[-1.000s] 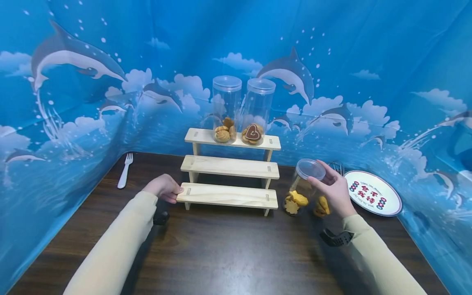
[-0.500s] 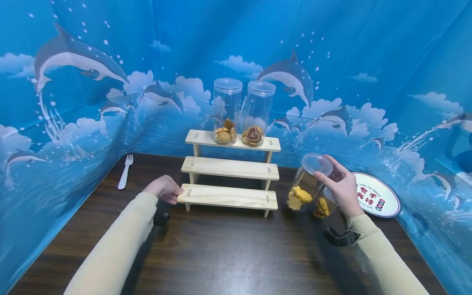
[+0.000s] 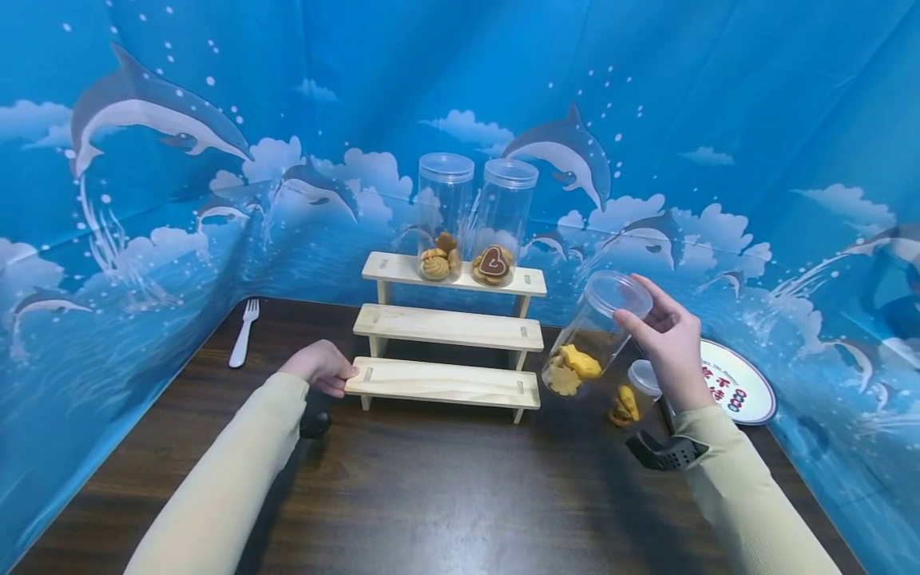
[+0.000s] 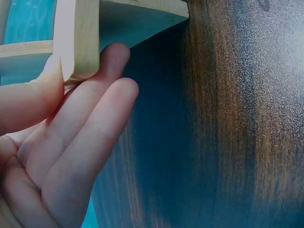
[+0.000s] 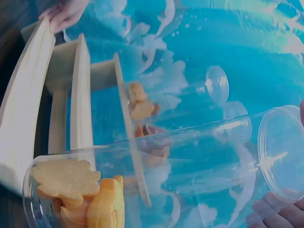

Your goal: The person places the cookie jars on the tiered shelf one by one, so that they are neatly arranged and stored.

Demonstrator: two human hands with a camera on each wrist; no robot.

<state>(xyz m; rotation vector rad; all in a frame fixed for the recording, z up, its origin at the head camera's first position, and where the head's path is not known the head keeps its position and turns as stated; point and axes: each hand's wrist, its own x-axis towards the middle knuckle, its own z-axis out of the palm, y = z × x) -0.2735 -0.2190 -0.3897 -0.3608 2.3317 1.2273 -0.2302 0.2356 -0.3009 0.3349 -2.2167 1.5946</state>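
Note:
My left hand [image 3: 323,367] pinches the left end of the lowest step of a three-tier wooden stand [image 3: 442,382], thumb on top and fingers beneath, as the left wrist view shows. By its lid, my right hand [image 3: 668,339] grips a tall clear jar [image 3: 585,351] with yellow and tan cookies at its bottom. That jar is tilted and held above the table, just right of the stand. On the top step stand two more lidded jars: a left jar [image 3: 444,216] with swirled cookies and a right jar [image 3: 503,220] with a heart-decorated cookie.
A smaller lidded jar [image 3: 636,391] with cookies stands on the table below my right hand. Behind that hand lies a white plate [image 3: 747,387] with red characters, partly hidden. A white fork [image 3: 244,334] lies at the back left. A dolphin-print cloth [image 3: 287,224] surrounds the table.
My right hand has raised the tall jar off the table and tilted it, its base shifting left toward the stand. The smaller jar is now more exposed. My left hand stays on the step.

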